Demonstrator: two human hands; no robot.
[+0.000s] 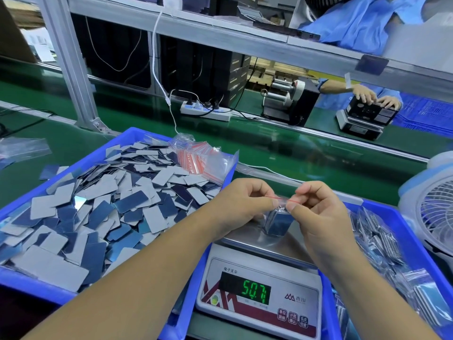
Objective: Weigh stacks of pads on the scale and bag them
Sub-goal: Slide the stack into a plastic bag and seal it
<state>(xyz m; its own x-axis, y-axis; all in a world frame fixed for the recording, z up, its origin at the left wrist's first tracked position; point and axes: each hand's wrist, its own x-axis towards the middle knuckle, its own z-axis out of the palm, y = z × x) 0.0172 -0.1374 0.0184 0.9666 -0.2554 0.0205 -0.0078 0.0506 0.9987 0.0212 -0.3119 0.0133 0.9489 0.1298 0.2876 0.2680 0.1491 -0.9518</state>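
We pinch the red zip strip of a small clear bag [282, 204] between left hand [241, 204] and right hand [316, 207]; its pad stack [277, 224] hangs below, resting on the scale [259, 288].

Both bare forearms reach forward from the near edge and converge toward the middle. The left hand [241, 203] and right hand [316, 207] face each other, close but not touching, fingers curled inward, each thumb and forefinger pinching the same thin red strip between them.
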